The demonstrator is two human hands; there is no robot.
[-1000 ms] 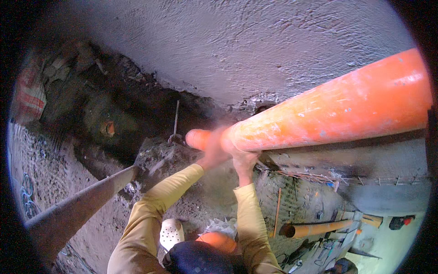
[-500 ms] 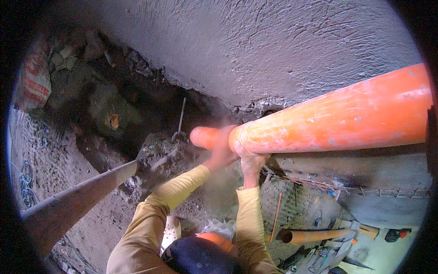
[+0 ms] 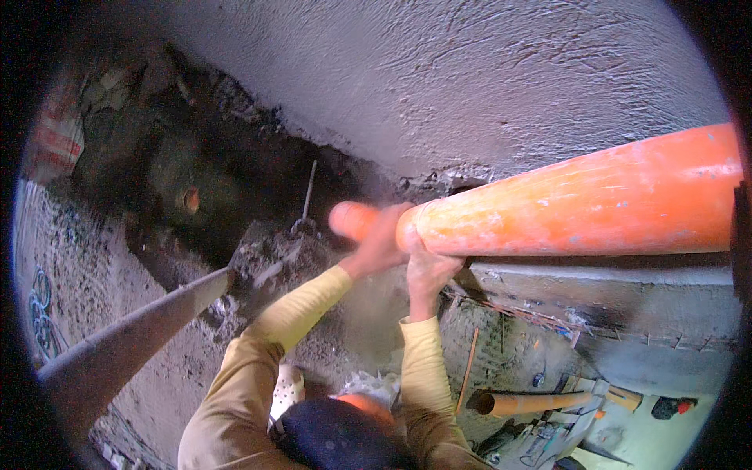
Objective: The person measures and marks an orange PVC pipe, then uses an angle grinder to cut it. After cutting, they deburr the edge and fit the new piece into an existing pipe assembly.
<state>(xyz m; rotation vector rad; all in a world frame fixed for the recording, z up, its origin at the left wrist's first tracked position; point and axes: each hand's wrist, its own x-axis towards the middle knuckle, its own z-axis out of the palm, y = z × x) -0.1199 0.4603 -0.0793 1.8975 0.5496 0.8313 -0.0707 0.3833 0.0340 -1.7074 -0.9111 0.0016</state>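
Note:
A long orange plastic pipe (image 3: 580,196) slants in from the right, scuffed with pale dust. Its collared end lies near the middle, and a narrower orange end piece (image 3: 352,220) sticks out to the left of it. My left hand (image 3: 381,241), smeared by motion, is wrapped round this narrower piece close to the collar. From below, my right hand (image 3: 430,274) grips the pipe's collar, palm up against its underside, with part of the fingers hidden. Yellow-tan sleeves cover both forearms.
A rough plastered wall (image 3: 486,86) rises behind the pipe. Left lies a dark dug-out pit (image 3: 211,172) with a thin rod (image 3: 310,190) standing at its edge. A thick grey pole (image 3: 141,337) crosses lower left. Another orange pipe (image 3: 540,403) lies lower right. A pale perforated shoe (image 3: 287,389) shows below.
The view has shifted slightly, and the pipe's right part sits a little lower in it. My left hand stays on the narrower end piece, still blurred; my right hand keeps its hold.

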